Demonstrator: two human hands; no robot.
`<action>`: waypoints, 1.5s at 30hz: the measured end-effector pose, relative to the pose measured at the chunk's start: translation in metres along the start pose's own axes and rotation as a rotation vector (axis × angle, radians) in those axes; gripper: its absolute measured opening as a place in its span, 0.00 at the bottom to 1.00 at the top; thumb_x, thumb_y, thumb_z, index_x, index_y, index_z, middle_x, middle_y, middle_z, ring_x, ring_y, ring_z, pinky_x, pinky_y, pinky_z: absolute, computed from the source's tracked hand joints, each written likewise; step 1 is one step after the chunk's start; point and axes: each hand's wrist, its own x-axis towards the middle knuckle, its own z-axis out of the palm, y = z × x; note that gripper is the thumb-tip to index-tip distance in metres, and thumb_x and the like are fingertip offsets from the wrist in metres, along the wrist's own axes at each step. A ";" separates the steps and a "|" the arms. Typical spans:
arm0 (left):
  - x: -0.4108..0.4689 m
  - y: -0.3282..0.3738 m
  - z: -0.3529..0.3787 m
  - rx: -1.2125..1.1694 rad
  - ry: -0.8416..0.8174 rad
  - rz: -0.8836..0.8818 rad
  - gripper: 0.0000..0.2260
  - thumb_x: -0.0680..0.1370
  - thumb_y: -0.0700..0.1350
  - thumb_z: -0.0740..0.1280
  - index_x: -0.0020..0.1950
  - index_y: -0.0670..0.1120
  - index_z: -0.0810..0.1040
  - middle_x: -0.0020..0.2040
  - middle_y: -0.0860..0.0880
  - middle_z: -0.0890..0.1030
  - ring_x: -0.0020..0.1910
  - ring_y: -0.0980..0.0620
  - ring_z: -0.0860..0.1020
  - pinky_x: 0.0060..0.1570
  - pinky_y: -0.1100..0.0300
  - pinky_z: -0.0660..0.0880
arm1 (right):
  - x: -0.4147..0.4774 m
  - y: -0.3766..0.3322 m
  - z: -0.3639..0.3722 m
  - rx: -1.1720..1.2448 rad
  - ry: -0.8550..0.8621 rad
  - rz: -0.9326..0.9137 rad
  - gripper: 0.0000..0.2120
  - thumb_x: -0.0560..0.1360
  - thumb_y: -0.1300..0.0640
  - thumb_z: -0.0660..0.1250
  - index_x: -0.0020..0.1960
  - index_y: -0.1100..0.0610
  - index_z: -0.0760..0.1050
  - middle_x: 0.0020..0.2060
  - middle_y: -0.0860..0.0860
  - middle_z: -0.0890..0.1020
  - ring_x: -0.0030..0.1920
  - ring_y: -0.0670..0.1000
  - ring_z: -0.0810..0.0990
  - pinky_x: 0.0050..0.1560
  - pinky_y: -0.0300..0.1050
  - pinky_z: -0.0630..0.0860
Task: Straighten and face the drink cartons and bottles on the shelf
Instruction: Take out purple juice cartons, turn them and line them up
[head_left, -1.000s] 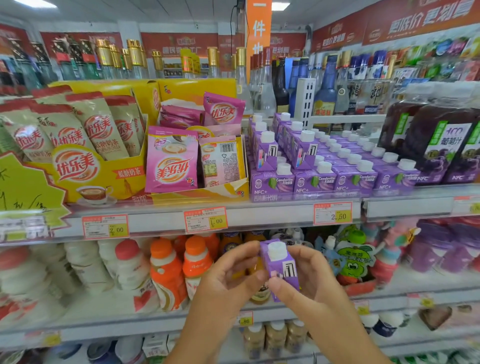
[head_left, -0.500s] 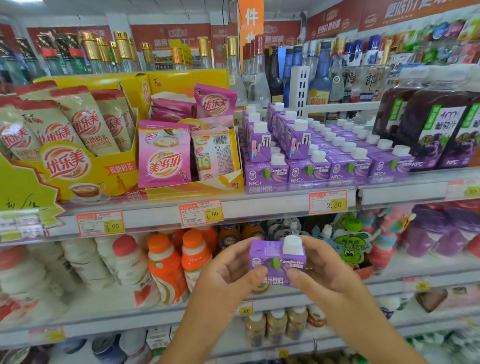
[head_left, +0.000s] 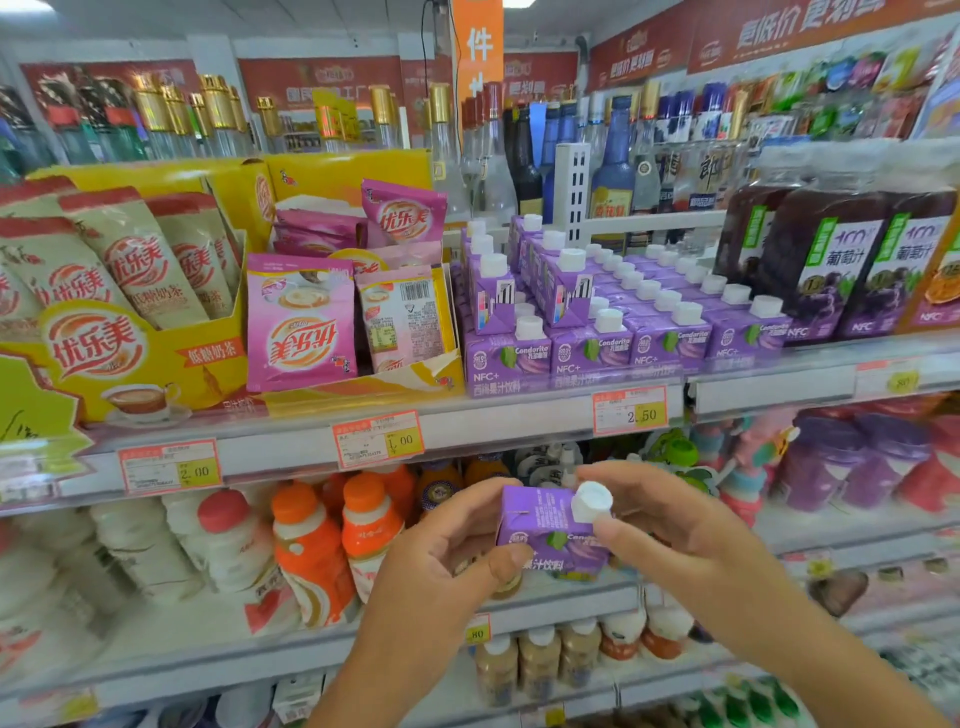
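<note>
carton: coated paperboard, smooth, slight sheen
cap: white plastic, matt
pouches: glossy plastic film
yellow box: printed cardboard
tall bottles: clear, shiny, probably glass
shelf strip: clear glossy plastic

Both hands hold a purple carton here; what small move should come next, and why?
Probably lift the purple carton up to the carton row above: the left hand and right hand hold it logo-forward, matching that row's facing.

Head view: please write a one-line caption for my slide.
Left hand and right hand hold a purple carton, label forward, below the shelved cartons.
</note>
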 end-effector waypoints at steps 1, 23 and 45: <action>0.003 0.003 0.001 0.027 0.000 0.018 0.17 0.69 0.47 0.78 0.55 0.63 0.82 0.53 0.56 0.85 0.54 0.56 0.82 0.51 0.65 0.76 | 0.004 -0.007 -0.011 -0.051 0.001 -0.017 0.15 0.70 0.46 0.67 0.56 0.33 0.76 0.50 0.42 0.83 0.51 0.45 0.82 0.50 0.36 0.77; 0.196 0.114 -0.022 0.977 -0.084 0.630 0.25 0.74 0.68 0.59 0.67 0.59 0.75 0.66 0.61 0.75 0.64 0.66 0.68 0.60 0.82 0.53 | 0.264 -0.075 -0.195 -1.387 0.002 0.052 0.17 0.81 0.66 0.56 0.66 0.56 0.74 0.61 0.54 0.77 0.52 0.55 0.78 0.49 0.48 0.75; 0.208 0.082 -0.020 0.966 -0.041 0.690 0.20 0.75 0.66 0.56 0.67 0.66 0.69 0.60 0.68 0.78 0.57 0.65 0.76 0.52 0.60 0.73 | 0.344 0.017 -0.206 -1.147 -0.044 0.383 0.14 0.75 0.64 0.64 0.59 0.57 0.80 0.48 0.52 0.79 0.47 0.49 0.75 0.48 0.42 0.72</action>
